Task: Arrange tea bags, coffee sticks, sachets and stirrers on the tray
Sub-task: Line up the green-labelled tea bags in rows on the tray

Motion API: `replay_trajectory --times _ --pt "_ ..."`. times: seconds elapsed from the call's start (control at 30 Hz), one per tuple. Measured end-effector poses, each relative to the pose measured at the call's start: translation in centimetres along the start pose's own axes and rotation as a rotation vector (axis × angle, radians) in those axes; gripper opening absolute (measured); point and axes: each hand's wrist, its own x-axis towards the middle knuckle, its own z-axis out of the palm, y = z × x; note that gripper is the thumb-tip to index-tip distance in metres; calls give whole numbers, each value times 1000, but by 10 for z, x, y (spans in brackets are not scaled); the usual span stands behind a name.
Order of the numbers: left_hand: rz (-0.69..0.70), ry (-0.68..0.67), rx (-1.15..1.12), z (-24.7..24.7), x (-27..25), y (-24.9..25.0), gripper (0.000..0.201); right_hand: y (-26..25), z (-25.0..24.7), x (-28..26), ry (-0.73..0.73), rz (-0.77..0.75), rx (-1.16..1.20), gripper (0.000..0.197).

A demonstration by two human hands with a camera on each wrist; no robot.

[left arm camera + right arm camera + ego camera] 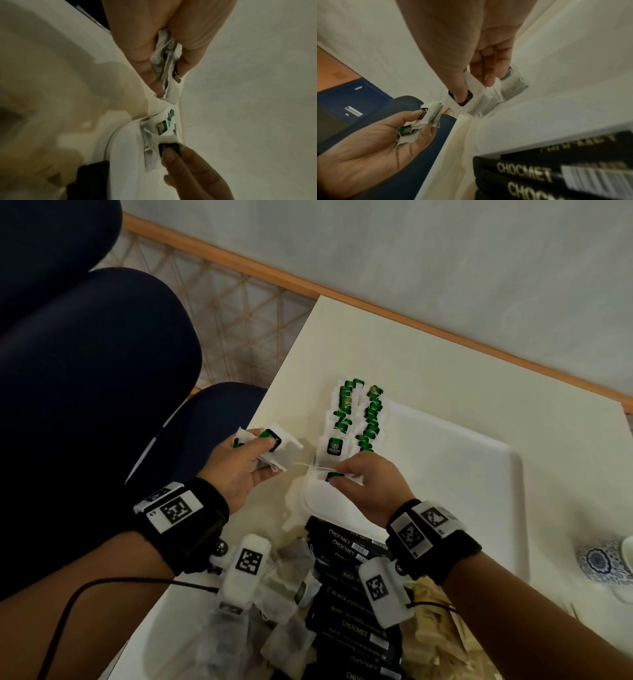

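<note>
My left hand (236,467) holds a small bunch of tea bags (274,450) over the bench's (428,354) left edge, as a ready supply. My right hand (370,484) pinches one tea bag (334,475) at the white tray's (479,460) near-left corner, apparently to extend the two green-tagged rows (356,416) already laid there. Black coffee sticks (352,604) wait nearer me.
</note>
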Motion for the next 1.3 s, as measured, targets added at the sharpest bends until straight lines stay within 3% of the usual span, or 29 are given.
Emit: replay_trajectory --times 0.23,0.73,0.83,0.9,0.97,1.03,1.13,1.3 --pt "98 20 -21 -12 6 13 25 -3 7 16 -107 65 -62 22" --pt "21 -143 219 2 -5 4 24 1 -6 47 50 13 -80 26" --pt "21 -193 316 7 -9 -1 23 -8 -12 33 138 -57 112 21" --pt "17 -228 364 12 -11 -5 23 -17 -14 21 39 -35 316 24" --pt "7 -254 375 18 -13 -8 20 -19 -10 13 -90 -17 356 25" --pt "-8 -258 348 24 -16 -12 15 -15 -3 8 -127 -15 435 27" --pt "-36 -264 291 27 -19 -15 17 -4 3 4 -66 40 605 33" --pt "-75 -278 256 24 -20 -18 21 6 0 -6 -9 143 653 18"
